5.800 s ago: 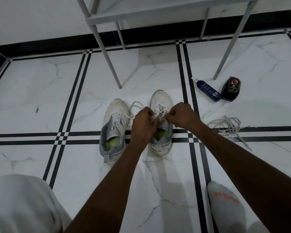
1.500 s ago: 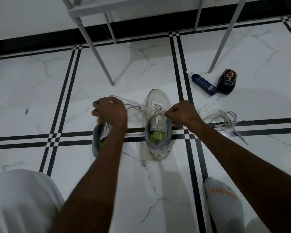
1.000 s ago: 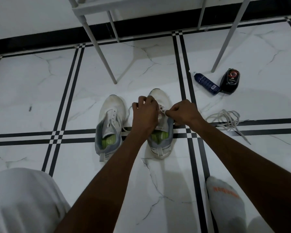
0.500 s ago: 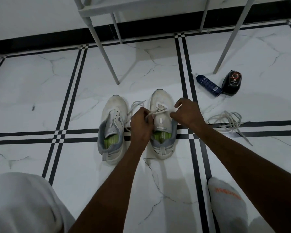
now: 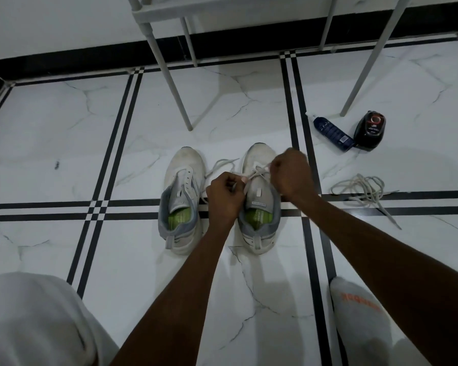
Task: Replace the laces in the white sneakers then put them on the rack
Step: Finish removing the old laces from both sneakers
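The two white sneakers stand side by side on the marble floor, toes toward the rack [image 5: 169, 11], whose legs rise just beyond them. The left sneaker [image 5: 181, 199] shows bare eyelets and no lace threaded through them. The right sneaker [image 5: 259, 204] carries a white lace [image 5: 257, 173] crossing its lower eyelets only, with a slack tail [image 5: 221, 165] lying on the floor between the two shoes. The left hand [image 5: 224, 198] is curled closed and pinches one run of the lace just beside the tongue; the right hand [image 5: 291, 174] is also curled closed over the eyelet row on the far side, and appears to hold the other run, though its fingertips are hidden. The step in hand is judged to be lacing the right sneaker, with most eyelets not yet filled. To do it well: keep both runs under light, equal tension so the crossings lie flat; feed the lace tip through the next eyelet from the same side each time; check that the two free ends stay even in length before moving up a row; keep the tongue centred under the crossings. A loose pile of laces [image 5: 362, 188] lies on the floor to the right, well apart from the shoes; beyond it rest a dark blue bottle [image 5: 332, 133] and a black container [image 5: 370, 130], touching each other.
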The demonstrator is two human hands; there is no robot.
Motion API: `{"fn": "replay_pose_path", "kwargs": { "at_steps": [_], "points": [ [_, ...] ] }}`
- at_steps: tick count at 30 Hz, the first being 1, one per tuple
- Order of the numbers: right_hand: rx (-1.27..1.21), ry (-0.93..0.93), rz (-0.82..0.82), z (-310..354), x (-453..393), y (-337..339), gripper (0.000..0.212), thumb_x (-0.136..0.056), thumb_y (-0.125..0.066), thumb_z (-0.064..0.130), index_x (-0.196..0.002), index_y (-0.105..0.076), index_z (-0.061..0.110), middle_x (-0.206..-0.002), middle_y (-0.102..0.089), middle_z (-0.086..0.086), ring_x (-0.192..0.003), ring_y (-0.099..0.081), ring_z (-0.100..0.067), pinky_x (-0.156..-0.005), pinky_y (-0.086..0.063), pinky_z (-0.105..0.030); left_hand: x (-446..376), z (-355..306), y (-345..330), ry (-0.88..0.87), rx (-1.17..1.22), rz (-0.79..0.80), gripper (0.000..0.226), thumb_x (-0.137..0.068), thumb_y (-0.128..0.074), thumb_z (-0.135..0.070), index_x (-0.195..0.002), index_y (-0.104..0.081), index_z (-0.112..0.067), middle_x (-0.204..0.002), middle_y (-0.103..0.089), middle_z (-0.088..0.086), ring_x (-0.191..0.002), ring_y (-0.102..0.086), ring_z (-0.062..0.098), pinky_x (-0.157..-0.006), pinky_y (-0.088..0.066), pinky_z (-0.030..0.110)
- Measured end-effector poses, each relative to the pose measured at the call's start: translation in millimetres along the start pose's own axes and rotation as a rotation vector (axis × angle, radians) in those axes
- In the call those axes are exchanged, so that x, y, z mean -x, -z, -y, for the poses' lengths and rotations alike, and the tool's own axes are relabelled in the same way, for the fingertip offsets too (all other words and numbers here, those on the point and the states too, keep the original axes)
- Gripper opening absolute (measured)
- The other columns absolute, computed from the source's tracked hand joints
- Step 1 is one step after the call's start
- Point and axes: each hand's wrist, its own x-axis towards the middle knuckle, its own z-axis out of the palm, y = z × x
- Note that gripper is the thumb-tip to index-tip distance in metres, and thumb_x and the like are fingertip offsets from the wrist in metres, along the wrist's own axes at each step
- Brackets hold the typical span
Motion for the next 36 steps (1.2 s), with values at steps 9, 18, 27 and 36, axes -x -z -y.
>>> {"fn": "replay_pose_path", "kwargs": {
  "at_steps": [9, 18, 27, 36],
  "points": [
    [-0.201, 0.059, 0.370, 19, -1, -8, 0.020, -0.084, -0.070, 0.037, -0.084, -0.079, 0.018, -0.094, -0.070, -0.005, -0.096, -0.062, -0.028, -0.090, -0.048, -0.041, -2, -3, 1, 0.011, 0.016, 0.008, 0.008, -0.088, -0.073, -0.011, -0.081, -0.072, -0.012, -0.071, -0.066, -0.016, -0.065, -0.063, -0.010, -0.061, -0.045, 0.006],
    [0.149, -0.463, -0.107, -66, -42, 21, 0.027, -0.096, -0.046, 0.017, -0.096, -0.067, 0.000, -0.090, -0.065, -0.016, -0.091, -0.062, -0.033, -0.079, -0.039, -0.030, -1, 3, 6, 0.041, 0.003, -0.025, 0.014, -0.090, -0.075, -0.019, -0.079, -0.069, -0.013, -0.069, -0.065, -0.011, -0.063, -0.061, -0.007, -0.060, -0.043, 0.005],
    [-0.144, 0.084, 0.396, 19, -2, -31, 0.021, -0.088, -0.066, 0.036, -0.085, -0.079, 0.020, -0.096, -0.068, -0.008, -0.104, -0.055, -0.028, -0.090, -0.038, -0.037, 0, 3, 4, 0.007, -0.035, -0.024, 0.010, -0.089, -0.072, -0.015, -0.080, -0.069, -0.014, -0.070, -0.066, -0.012, -0.066, -0.063, -0.004, -0.062, -0.048, 0.010],
    [-0.197, -0.489, -0.059, -58, -41, 32, 0.047, -0.088, -0.052, 0.039, -0.107, -0.064, -0.003, -0.117, -0.058, -0.022, -0.107, -0.055, -0.035, -0.095, -0.046, -0.039, 5, -2, 6, 0.037, -0.051, -0.055, 0.015, -0.092, -0.071, -0.018, -0.081, -0.067, -0.008, -0.066, -0.062, -0.009, -0.061, -0.059, -0.006, -0.056, -0.043, 0.008]
  ]
}}
